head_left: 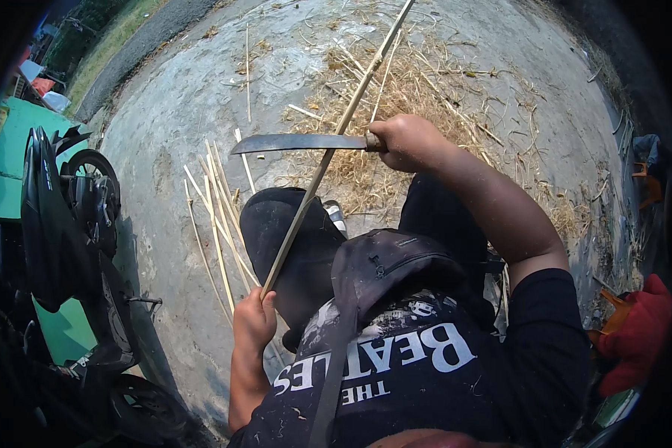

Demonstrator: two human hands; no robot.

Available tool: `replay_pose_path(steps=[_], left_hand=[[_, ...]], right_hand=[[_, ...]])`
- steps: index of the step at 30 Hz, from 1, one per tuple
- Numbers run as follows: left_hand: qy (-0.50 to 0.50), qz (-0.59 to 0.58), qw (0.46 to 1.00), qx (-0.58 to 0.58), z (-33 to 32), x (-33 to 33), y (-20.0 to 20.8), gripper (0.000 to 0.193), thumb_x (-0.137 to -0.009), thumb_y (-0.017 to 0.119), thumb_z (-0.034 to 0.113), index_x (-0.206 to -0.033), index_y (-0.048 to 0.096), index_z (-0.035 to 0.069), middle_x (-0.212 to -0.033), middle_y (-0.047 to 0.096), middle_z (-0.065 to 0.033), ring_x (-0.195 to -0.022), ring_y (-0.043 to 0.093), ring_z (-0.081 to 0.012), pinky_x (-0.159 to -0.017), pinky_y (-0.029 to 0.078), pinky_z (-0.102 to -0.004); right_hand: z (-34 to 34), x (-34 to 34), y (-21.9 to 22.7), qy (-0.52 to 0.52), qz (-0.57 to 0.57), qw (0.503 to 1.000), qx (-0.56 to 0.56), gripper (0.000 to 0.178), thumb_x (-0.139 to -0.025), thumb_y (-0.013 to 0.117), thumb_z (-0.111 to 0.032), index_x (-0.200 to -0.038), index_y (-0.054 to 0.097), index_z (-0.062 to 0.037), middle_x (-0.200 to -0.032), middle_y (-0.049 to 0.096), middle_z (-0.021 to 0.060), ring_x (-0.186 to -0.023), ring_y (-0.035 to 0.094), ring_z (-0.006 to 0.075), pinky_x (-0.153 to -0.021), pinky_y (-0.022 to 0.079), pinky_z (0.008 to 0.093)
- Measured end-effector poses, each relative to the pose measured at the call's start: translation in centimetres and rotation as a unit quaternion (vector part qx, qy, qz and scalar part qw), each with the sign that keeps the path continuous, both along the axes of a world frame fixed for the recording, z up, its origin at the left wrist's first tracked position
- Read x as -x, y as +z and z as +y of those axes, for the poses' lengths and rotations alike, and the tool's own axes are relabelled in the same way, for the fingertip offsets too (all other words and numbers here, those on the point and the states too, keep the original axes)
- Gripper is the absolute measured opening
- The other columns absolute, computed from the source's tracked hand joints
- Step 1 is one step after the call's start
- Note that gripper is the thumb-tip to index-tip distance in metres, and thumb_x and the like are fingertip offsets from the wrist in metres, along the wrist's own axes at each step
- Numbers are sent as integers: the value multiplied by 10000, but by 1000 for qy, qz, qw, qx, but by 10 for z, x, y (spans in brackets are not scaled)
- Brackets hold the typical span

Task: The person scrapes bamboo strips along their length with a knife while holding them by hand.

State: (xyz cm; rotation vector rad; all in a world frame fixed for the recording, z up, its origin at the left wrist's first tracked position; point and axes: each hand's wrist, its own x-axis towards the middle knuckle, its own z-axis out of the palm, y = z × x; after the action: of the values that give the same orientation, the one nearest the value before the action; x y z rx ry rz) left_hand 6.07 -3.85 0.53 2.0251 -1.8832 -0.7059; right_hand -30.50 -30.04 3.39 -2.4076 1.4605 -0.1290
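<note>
- Over the person's lap, a long thin bamboo strip [328,153] runs as a pale, straw-coloured slat, narrow and flat, smooth along its length.
- Its long axis lies on a diagonal: the near end sits low and left of centre, and the far end points up and to the right, out past the top edge of the view.
- The left hand [254,321] is closed around the strip's near end, fingers wrapped over it beside the dark knee.
- The right hand [405,142] is clenched on the handle of a large knife [299,142], whose grey, rust-flecked blade lies almost level and points to the person's left.
- The blade crosses the strip about midway up it; whether the edge bites into the bamboo or only rests against it cannot be told.
- The two hands are well apart, one at the strip's low end, the other higher on the knife.
- A black pouch [384,261] with a zip rests on the lap on a strap; it is zipped, so its contents are hidden.
- On the concrete ground [164,112] to the left lie several cut bamboo slats [216,216], roughly parallel.
- A heap of dry shavings [418,89] spreads beyond the knife.
- A parked scooter [67,224] stands at the left.
</note>
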Motion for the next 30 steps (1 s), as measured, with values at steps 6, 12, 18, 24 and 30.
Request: replay_pose_path(steps=[6,12,18,24,30], left_hand=[[14,-59,994,96,4,7,-20,240,-1013,618,253,-930,628,28,-738,651,-227,-726,652,-474,-606,498,-522],[20,-54,997,50,5,6,-9,271,-1023,593,294,-948,634,37,-755,657,-228,-722,654,-473,-624,501,-538],[14,-69,997,40,5,1,-22,266,-1023,591,297,-944,633,46,-761,661,-226,-713,654,-471,-622,505,-531],[26,-118,991,56,4,6,-15,265,-1019,602,309,-951,639,55,-767,671,-212,-719,662,-456,-619,507,-529],[19,-101,994,43,9,3,-19,251,-1019,605,296,-946,634,58,-774,673,-207,-720,664,-450,-617,508,-529]], right_hand=[[-25,26,-3,-57,-52,997,-26,194,-823,657,-103,-1003,718,-139,-912,733,154,-867,713,358,-768,558,470],[-38,37,4,-108,-50,993,3,195,-845,646,-110,-1025,721,-120,-911,736,159,-869,718,349,-753,557,469],[10,-17,30,118,54,991,17,132,-784,682,-143,-912,702,-125,-838,723,125,-832,723,350,-730,578,469],[-61,42,0,-145,-74,987,8,149,-789,667,-86,-934,700,-97,-839,715,158,-778,691,374,-712,540,465],[-1,2,10,54,11,995,83,115,-803,708,-143,-915,682,-126,-819,710,127,-813,713,361,-704,565,479]])
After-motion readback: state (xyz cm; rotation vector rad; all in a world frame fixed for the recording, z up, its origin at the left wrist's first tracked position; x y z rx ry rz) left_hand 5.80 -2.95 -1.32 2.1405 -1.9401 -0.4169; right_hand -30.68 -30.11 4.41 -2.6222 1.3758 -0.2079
